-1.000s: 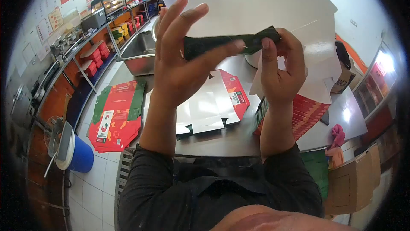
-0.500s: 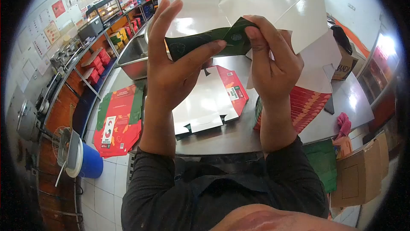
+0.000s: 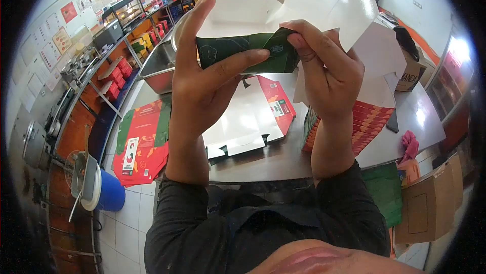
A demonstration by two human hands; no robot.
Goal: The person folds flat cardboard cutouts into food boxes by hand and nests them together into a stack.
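"Above the table (image 3: 255,171), what do we have between our hands?"

"A box (image 3: 228,51), part folded. Its green wall faces us, lying nearly level, and its white inner panels rise and fan out behind."

"How do our left fingers stand?"

"Open, at the wall's left end. Our left hand (image 3: 202,81) lays its thumb flat along the green face, while a finger points up, spread wide from it. The rest are partly hidden, so we cannot tell how far they curl."

"And our right?"

"Closed. Our right hand (image 3: 331,66) pinches the green corner at the wall's other end, thumb and forefinger together. We cannot see all the fingertips behind."

"What lies below us?"

"A white sheet (image 3: 243,114) with a red printed edge, flat on the table under the box. To its left we see red and green blanks (image 3: 139,145), overlapping. Beside our right forearm stands a stack (image 3: 372,124) with red edges."

"Further out?"

"The sink (image 3: 161,79) is left of our left hand. A pink cloth (image 3: 409,145) lies at the table's right edge, a brown carton (image 3: 428,208) sits below it, and a blue bucket (image 3: 112,191) stands on the floor to our left."
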